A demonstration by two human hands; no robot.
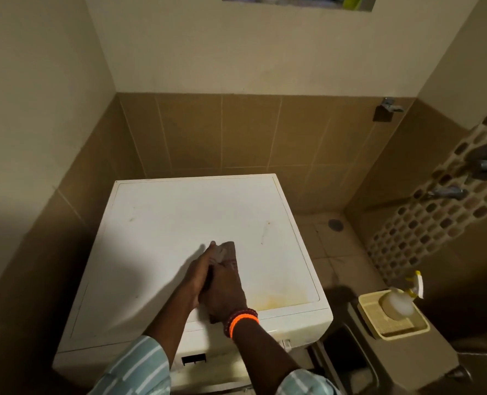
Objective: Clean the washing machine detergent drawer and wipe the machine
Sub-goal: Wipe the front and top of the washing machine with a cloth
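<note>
The white washing machine [179, 212] stands in a tiled corner, and I look down on its flat top. A brownish cloth [227, 250] lies on the top near the middle. My right hand [226, 292], with an orange bracelet at the wrist, lies flat on the cloth and presses it down. My left hand [199, 270] lies edge-on against the right hand, its fingers stretched along the cloth's left side. A yellowish stain [279, 302] marks the top near the front right corner. A dark rectangular opening [194, 359] shows on the front panel below my arms.
A yellow soap dish [379, 326] holding a white soap bar sits on a ledge to the right of the machine. Metal taps [486, 163] stick out from the right wall. A floor drain [335, 224] lies behind the machine on the right. Tiled walls close in at the left and back.
</note>
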